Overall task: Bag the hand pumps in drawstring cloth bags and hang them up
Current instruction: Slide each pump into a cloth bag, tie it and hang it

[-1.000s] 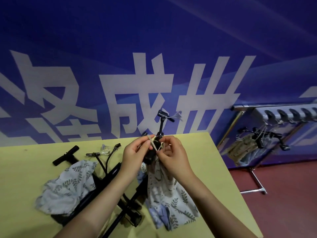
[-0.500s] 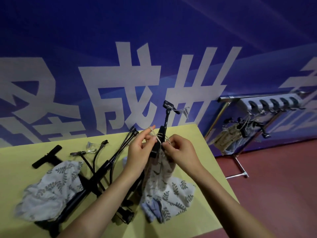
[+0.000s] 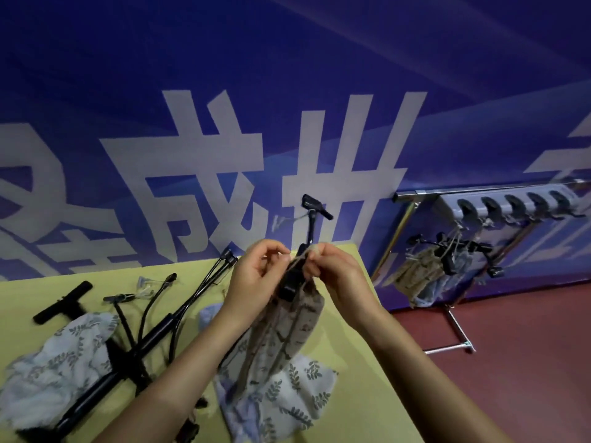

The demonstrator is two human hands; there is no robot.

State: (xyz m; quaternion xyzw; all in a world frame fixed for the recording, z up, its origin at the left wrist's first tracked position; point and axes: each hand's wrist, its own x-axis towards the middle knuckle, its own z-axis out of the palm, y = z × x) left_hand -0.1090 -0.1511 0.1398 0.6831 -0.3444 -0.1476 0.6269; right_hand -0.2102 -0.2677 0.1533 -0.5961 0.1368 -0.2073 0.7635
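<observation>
both hands are raised close together over the yellow table, each pinching the pale drawstring at the mouth of a brown patterned cloth bag. the left hand has thumb and fingers curled on the cord, and the right hand pinches it just across the gap. between them stands a black hand pump, its body down in the bag and its t-handle sticking up above the fingers. under the hands lies a leaf-print bag. to the left of the left forearm lie more black pumps with hoses and another leaf-print bag. far right of the right hand, bagged pumps hang from a hook rack.
</observation>
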